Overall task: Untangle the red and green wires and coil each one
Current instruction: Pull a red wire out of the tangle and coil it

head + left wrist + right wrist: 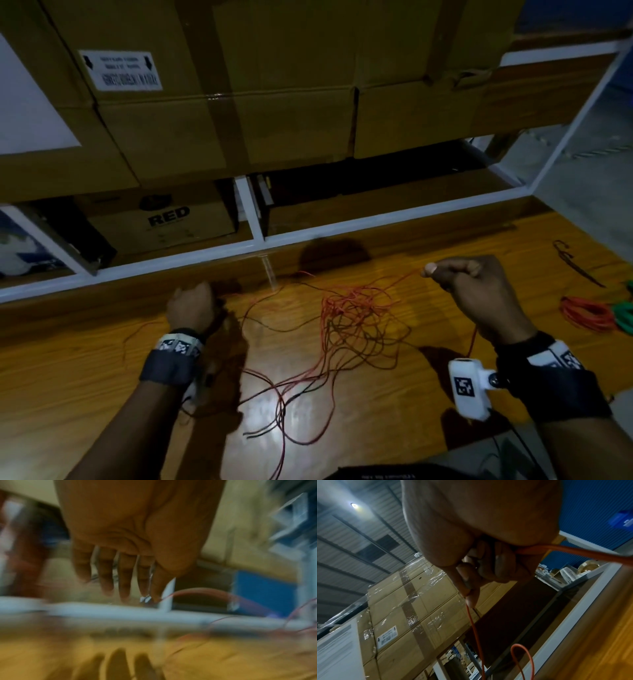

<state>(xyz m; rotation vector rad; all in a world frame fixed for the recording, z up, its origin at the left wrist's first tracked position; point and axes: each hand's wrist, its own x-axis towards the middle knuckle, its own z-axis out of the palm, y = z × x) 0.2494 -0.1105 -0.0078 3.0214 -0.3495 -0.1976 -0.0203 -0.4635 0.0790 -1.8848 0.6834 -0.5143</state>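
While right hand (476, 291) pinches red wire (356, 305), tangle on table (445, 342); left hand (190, 305) hovering

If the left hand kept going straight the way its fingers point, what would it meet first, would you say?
Probably the white frame rail at the table's far edge: the left hand's fingers point toward it. Depth is blurred; a red wire loops just beside them.

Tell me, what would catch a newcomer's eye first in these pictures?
Probably the tangle of red and dark wires sprawled over the middle of the wooden table. Next, the right hand, raised at the right and pinching a red wire that runs down from its fingertips, while the left hand hovers low at the left. Behind it all looms a wall of taped boxes.
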